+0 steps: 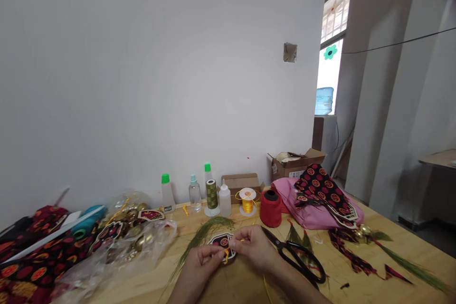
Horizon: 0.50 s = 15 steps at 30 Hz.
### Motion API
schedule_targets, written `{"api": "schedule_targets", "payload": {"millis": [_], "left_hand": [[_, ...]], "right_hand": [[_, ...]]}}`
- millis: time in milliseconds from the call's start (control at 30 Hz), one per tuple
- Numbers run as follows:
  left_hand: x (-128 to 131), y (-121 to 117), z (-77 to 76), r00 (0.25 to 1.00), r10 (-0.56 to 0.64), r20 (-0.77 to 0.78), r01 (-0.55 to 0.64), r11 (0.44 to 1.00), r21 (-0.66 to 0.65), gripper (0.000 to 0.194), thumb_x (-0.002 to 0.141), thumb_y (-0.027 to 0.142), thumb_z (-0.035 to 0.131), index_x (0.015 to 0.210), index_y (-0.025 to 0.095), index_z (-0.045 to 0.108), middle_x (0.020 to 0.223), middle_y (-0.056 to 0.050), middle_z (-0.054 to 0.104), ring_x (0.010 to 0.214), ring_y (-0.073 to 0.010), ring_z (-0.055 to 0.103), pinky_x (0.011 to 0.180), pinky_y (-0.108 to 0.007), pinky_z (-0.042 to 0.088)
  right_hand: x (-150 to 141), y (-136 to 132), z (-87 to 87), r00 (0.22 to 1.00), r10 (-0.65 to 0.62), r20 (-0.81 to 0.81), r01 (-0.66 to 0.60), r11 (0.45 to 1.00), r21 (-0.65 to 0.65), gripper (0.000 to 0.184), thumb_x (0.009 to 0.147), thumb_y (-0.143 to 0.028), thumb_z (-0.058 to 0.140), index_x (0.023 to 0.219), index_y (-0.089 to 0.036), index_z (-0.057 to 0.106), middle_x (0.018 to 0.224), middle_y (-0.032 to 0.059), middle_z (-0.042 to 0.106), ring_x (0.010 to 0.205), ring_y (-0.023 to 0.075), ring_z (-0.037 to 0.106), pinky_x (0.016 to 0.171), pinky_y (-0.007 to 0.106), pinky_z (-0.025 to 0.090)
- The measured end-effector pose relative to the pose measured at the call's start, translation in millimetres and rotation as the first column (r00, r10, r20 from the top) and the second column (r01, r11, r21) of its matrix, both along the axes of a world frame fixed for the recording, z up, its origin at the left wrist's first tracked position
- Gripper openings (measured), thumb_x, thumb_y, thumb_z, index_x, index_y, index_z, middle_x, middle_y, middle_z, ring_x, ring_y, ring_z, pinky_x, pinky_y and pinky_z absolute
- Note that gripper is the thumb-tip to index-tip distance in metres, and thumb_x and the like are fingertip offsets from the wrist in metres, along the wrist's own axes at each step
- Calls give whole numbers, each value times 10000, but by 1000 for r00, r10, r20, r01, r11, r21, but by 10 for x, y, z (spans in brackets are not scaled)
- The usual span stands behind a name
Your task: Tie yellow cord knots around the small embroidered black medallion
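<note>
My left hand (pixel 200 267) is closed in a pinch at a small knotted bit of yellow cord (pixel 226 255). Close beside it, my right hand (pixel 257 248) has its thumb and fingertips pressed together on the same cord, whose loose length trails down over the table edge side. Just behind the fingertips is a dark patterned piece with a pale border (pixel 217 239), partly covered by my hands. A bundle of green tassel threads (pixel 203 233) spreads beside it. Black-handled scissors (pixel 297 252) lie right of my right hand, partly under or behind the forearm.
Along the wall stand a green thread spool (pixel 211 194), squeeze bottle (pixel 224 201), yellow cord spool (pixel 247 202) and red thread cone (pixel 270 209). Plastic bags with gold bells (pixel 142 240) and patterned fabric (pixel 24 266) lie left. Pink cloth (pixel 309 216) and cardboard box (pixel 299 164) are right.
</note>
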<state>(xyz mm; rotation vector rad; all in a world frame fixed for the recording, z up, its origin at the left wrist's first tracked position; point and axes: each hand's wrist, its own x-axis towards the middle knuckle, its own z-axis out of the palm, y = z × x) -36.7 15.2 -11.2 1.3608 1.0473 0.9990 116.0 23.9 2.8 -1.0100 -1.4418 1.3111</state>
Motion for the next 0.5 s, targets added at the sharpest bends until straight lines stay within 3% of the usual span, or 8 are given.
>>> {"api": "schedule_targets", "payload": {"millis": [167,367,500], "left_hand": [[1,25,-36,996,-30,86,30,1000,-8,318,573,369,629,812,162,667,750,-54,694,699,-170,581,675,-248,412],[31,6,11,1000,7,-27,-6,1000,19,273,559,361,633,701,133,681,673,-51,694,600,-156,571,578,-220,406],[45,-20,46,995,26,-98,-22,999,42,288,547,382,628,649,115,668,603,-32,668,551,-137,542,535,-201,381]], "right_hand": [[8,8,29,998,-9,-69,7,1000,-26,401,448,-486,642,551,-108,557,547,-4,547,506,93,476,527,216,354],[-10,14,-35,1000,-4,-24,4,1000,-16,367,475,-463,640,532,-108,568,500,-22,527,447,61,419,463,185,313],[-20,19,-46,997,1,-79,-6,998,-64,367,440,-453,663,516,-109,557,479,-29,516,425,54,403,451,184,305]]}}
